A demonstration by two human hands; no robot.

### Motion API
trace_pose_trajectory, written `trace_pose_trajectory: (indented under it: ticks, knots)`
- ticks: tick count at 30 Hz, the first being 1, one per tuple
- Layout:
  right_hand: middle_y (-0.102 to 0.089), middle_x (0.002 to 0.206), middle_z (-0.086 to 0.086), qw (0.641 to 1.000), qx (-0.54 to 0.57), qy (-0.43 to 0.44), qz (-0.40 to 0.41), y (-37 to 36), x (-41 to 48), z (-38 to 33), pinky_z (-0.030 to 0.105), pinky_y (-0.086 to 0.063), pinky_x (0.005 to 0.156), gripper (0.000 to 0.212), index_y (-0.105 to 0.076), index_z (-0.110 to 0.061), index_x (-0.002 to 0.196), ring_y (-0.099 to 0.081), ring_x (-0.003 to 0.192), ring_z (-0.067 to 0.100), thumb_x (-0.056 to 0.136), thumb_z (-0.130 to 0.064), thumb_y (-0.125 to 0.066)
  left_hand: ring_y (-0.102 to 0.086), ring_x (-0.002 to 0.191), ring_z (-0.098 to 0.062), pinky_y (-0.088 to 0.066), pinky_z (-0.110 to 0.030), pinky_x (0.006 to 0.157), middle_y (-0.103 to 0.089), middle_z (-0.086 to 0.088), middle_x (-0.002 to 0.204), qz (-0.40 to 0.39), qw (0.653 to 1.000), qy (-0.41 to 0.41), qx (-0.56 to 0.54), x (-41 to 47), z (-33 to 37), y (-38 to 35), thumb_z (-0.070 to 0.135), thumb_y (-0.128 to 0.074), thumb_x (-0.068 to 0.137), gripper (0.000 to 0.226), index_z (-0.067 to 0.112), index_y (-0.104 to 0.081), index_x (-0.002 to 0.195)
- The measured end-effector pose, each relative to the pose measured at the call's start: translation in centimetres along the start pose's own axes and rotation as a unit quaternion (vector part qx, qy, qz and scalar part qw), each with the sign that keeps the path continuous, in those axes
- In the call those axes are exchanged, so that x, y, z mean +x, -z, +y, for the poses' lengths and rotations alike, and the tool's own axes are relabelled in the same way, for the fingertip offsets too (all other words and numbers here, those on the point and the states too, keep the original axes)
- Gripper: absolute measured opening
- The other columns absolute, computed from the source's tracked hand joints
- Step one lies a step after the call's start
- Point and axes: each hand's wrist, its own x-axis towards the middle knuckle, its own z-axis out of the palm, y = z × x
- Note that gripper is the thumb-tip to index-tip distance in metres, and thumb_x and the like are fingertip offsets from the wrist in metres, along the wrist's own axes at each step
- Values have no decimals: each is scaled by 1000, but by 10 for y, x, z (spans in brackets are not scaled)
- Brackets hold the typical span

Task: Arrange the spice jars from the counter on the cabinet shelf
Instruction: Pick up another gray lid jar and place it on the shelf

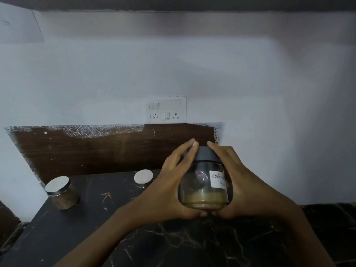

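Observation:
A glass spice jar point(204, 187) with a dark lid and a white handwritten label holds a layer of tan powder at its bottom. My left hand point(169, 187) wraps its left side and my right hand point(242, 185) wraps its right side, fingertips near the lid, thumbs under the base. The jar is held just above the black marble counter point(134, 237). A small jar with a silver lid point(61, 192) stands at the counter's far left. Another silver-lidded jar point(143, 177) stands behind my left hand, its body mostly hidden.
A dark wooden panel point(96, 149) runs along the wall behind the counter. A white switch and socket plate point(167, 109) sits on the wall above it. A dark edge point(173, 4) crosses the top of the view. The counter's left edge drops off near the first jar.

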Motion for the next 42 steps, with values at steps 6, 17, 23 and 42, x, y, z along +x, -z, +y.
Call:
trace_pose_trajectory:
  ticks: [6, 17, 23, 42]
  knots:
    - [-6, 135, -46, 998, 62, -27, -3, 5, -4, 7, 8, -48, 80, 137, 16, -66, 130, -37, 113, -17, 43, -49, -89, -17, 139, 3, -34, -10, 102, -11, 25, 146, 32, 996, 13, -81, -4, -6, 4, 22, -87, 60, 117, 31, -11, 148]
    - [-8, 134, -43, 999, 36, -20, 6, 6, 2, 2, 22, -42, 96, 128, 7, -69, 129, -33, 116, -14, 41, -55, -85, -21, 133, 9, -38, -20, 106, -13, 25, 145, -5, 997, 51, -61, 0, -7, 15, 30, -89, 59, 124, 36, -1, 147]
    - [-21, 126, -41, 999, 41, -30, 2, 13, 2, 2, 26, -55, 81, 128, 2, -66, 132, -52, 95, -9, 38, -58, -85, -22, 134, 7, -40, -32, 108, -14, 31, 143, 6, 998, 40, -57, -3, -6, 22, 47, -81, 55, 116, 45, -6, 144]
    - [-20, 128, -40, 963, -71, 155, 207, 132, 74, -44, 0, -44, 74, 123, -10, -53, 138, -51, 102, -4, 42, -57, -86, -22, 135, 7, -36, -10, 103, -18, 13, 146, 67, 982, -127, 126, 114, 41, 141, 36, -86, 59, 115, 33, -10, 146]
